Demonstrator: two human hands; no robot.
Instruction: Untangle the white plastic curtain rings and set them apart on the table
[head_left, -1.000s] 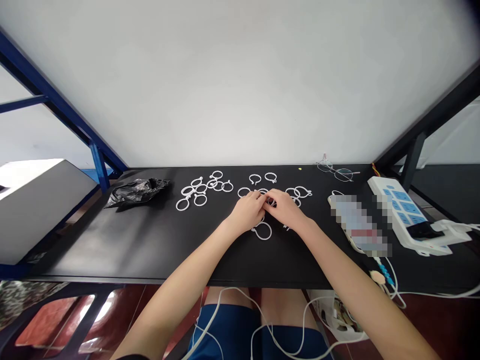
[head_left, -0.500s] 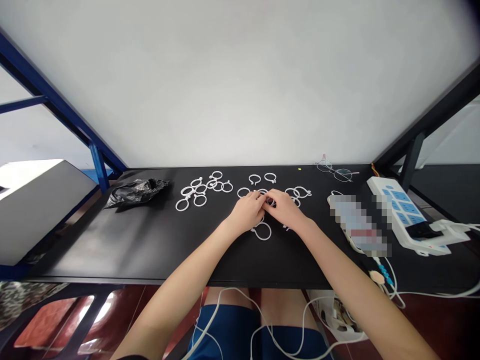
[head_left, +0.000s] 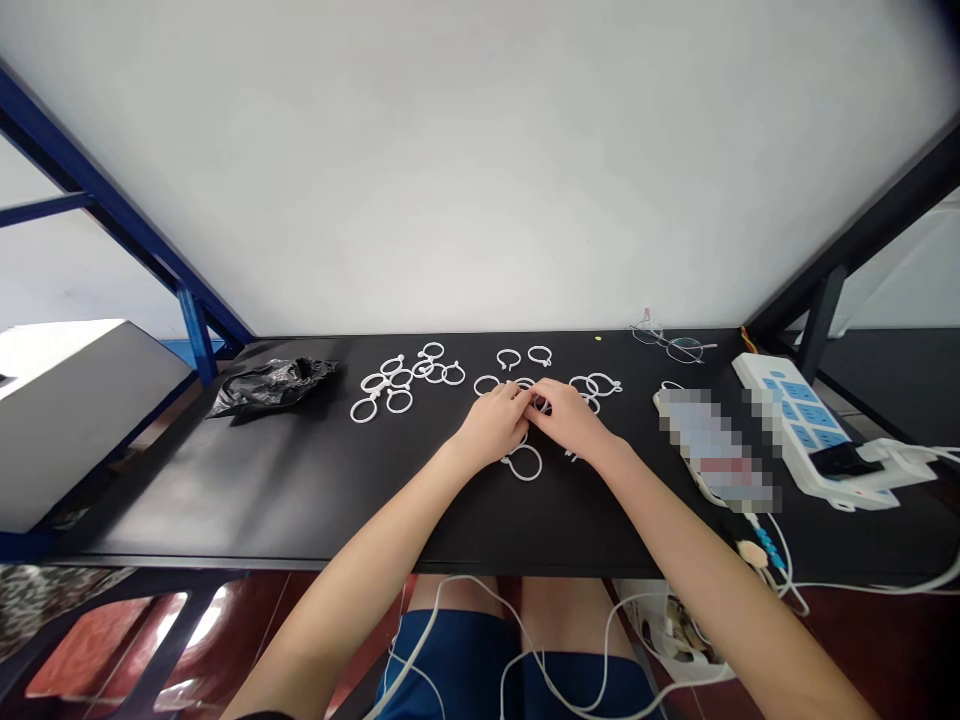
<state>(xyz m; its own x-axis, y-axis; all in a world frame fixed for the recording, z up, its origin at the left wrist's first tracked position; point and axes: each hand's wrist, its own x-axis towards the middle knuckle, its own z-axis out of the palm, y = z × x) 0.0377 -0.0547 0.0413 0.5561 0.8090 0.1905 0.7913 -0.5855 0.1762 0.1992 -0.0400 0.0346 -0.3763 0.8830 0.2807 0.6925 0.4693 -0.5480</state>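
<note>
My left hand (head_left: 496, 422) and my right hand (head_left: 571, 415) meet over the middle of the black table, fingertips pinched together. Part of a white plastic ring (head_left: 543, 404) shows at the fingers; the rest is covered by my hands. A ring (head_left: 527, 463) with a small clasp lies just below my left hand. Beyond the fingers are a ring (head_left: 486, 386), an open ring (head_left: 508, 357) and another ring (head_left: 540, 355). To the right, several rings (head_left: 602, 384) overlap, partly behind my right hand. A larger group of rings (head_left: 400, 401) is spread at the left.
A crumpled black plastic bag (head_left: 274, 387) lies left on the table (head_left: 225, 500). Eyeglasses (head_left: 679, 348), a blurred-out phone (head_left: 716, 450) and a power strip (head_left: 810, 420) with plugs are at the right. White cables (head_left: 525, 640) hang over my lap. A pale wall stands behind.
My hands keep almost the same pinched pose over the ring. The view shifts very slightly; no ring on the table has visibly moved.
</note>
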